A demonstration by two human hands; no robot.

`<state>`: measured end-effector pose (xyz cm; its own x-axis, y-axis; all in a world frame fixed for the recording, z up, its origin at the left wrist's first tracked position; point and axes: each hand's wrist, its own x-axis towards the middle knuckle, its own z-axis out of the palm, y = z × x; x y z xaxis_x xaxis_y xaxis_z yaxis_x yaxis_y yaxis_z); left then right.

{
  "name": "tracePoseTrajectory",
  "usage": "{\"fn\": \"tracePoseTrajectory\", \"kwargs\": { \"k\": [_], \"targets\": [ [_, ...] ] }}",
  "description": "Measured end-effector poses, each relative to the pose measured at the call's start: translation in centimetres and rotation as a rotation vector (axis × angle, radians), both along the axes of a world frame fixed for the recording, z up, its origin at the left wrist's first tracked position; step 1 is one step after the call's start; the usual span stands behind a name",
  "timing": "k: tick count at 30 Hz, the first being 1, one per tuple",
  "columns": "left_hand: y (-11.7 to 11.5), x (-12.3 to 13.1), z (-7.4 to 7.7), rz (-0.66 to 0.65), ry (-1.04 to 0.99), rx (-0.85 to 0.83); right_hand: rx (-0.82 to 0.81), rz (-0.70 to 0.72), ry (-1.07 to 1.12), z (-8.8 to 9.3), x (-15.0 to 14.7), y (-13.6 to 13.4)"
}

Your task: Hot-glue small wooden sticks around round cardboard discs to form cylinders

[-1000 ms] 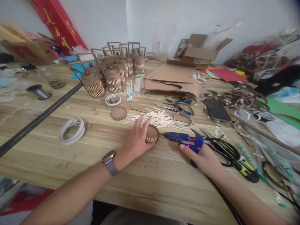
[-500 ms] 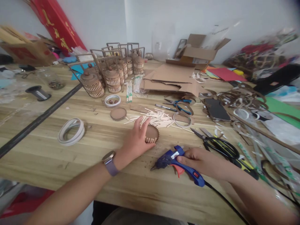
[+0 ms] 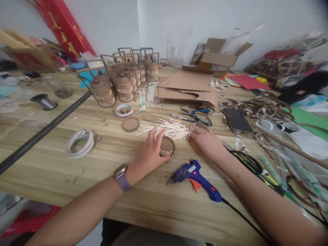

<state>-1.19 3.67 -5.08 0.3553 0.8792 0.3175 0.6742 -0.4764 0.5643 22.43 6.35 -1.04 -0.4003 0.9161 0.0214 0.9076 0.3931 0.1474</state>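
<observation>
The left hand (image 3: 147, 155) is partly open, its thumb and fingers curved around the left part of a brown disc (image 3: 167, 145), holding it on the table (image 3: 143, 201). A row of short sticks (image 3: 165, 153) stands along the disc's near edge, just above that thumb. The right hand (image 3: 206, 141) is to the right of the disc, fingers drawn together, their tips at the right edge of a pile of loose sticks (image 3: 176, 130); whether they have hold of one, I cannot tell. Just below the right hand, a blue glue gun (image 3: 202, 181) lies on the table, nozzle toward the left hand, a red light lit on its body. A second brown disc (image 3: 130, 124) lies beyond the left hand, a little to its left, and white rings (image 3: 80, 143) lie farther left. Scissors (image 3: 247, 160) rest right of the right hand, partly behind its forearm. Small lidded baskets (image 3: 124, 87) stand well beyond the left hand.
</observation>
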Motion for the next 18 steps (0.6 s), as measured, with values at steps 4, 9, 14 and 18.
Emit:
{"fn": "tracePoseTrajectory", "kwargs": {
  "k": [4, 9, 14, 18],
  "targets": [
    [0.0, 0.0, 0.0, 0.003, 0.001, -0.002, 0.048, -0.027, 0.052, -0.3, 0.1, -0.1],
    [0.0, -0.1, 0.0, -0.008, 0.001, 0.003, -0.086, -0.062, 0.615, 0.4, 0.3, -0.7],
    [0.1, 0.0, 0.1, -0.004, 0.014, -0.008, -0.422, 0.014, 1.035, 1.4, -1.6, -2.2],
    [0.2, 0.0, 0.1, 0.003, -0.004, -0.011, -0.464, 0.016, 1.033, 1.5, -3.0, -3.1]
  ]
}}
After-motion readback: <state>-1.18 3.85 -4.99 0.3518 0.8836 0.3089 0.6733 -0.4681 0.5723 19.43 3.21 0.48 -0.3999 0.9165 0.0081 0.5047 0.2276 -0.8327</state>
